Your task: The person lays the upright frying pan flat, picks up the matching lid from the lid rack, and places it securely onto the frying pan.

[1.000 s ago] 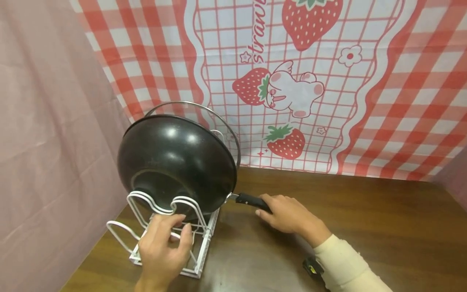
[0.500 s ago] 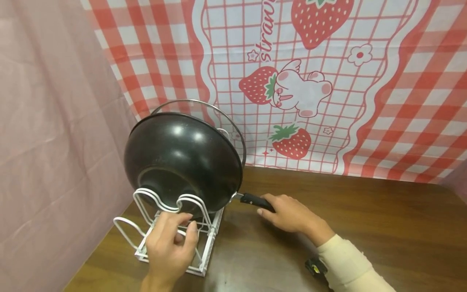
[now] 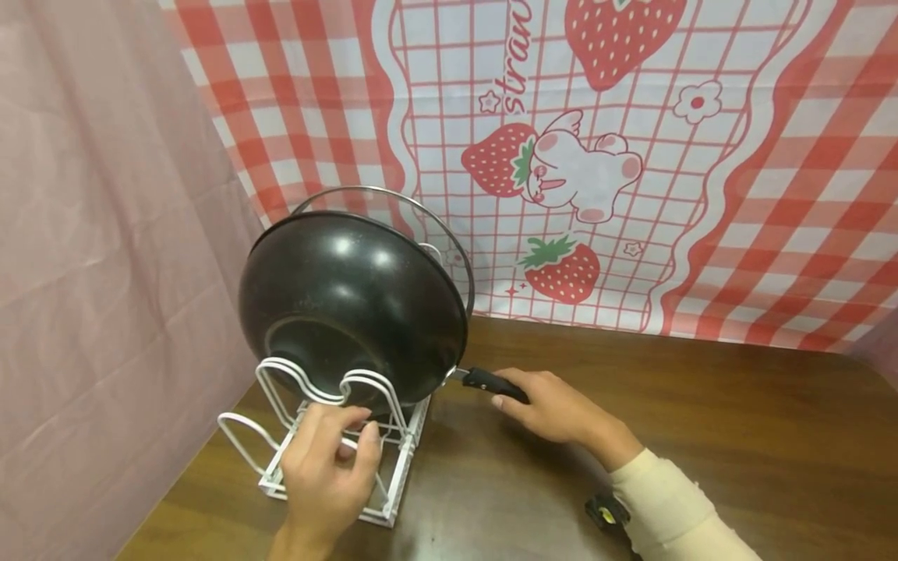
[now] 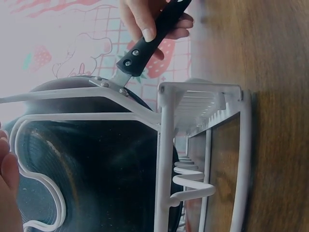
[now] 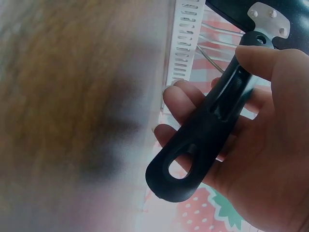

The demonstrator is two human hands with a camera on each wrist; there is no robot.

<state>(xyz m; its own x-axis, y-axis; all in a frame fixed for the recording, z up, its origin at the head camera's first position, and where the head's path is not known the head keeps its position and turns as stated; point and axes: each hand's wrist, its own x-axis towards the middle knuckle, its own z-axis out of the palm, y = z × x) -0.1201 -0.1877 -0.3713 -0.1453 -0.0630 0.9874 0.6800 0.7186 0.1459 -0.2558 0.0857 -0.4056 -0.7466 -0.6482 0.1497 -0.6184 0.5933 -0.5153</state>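
A black wok [image 3: 351, 296] stands on its edge in a white wire rack [image 3: 400, 475], its rounded underside toward me. My right hand [image 3: 550, 405] grips the wok's black handle [image 5: 205, 128]; in the right wrist view the thumb lies along one side and the fingers pass behind it. In front of the wok, my left hand [image 3: 326, 467] is at the rack's double wire divider [image 3: 298, 378], fingers loosely bent and nothing visible between them. Whether those fingers touch the wire is unclear. The left wrist view catches only part of that hand [image 4: 7, 169] at its edge.
Behind the wok rises a round metal-rimmed lid [image 3: 421, 210]. A small dark object with a yellow patch [image 3: 606, 512] lies on the wooden table [image 3: 737, 421] beside the right sleeve. A pink cloth [image 3: 105, 273] hangs at left, a strawberry-print cloth [image 3: 582, 179] at the back.
The head view has shifted a little, so the scene sits farther right than one second ago. Both hands, the wok and the rack keep about the same places relative to each other.
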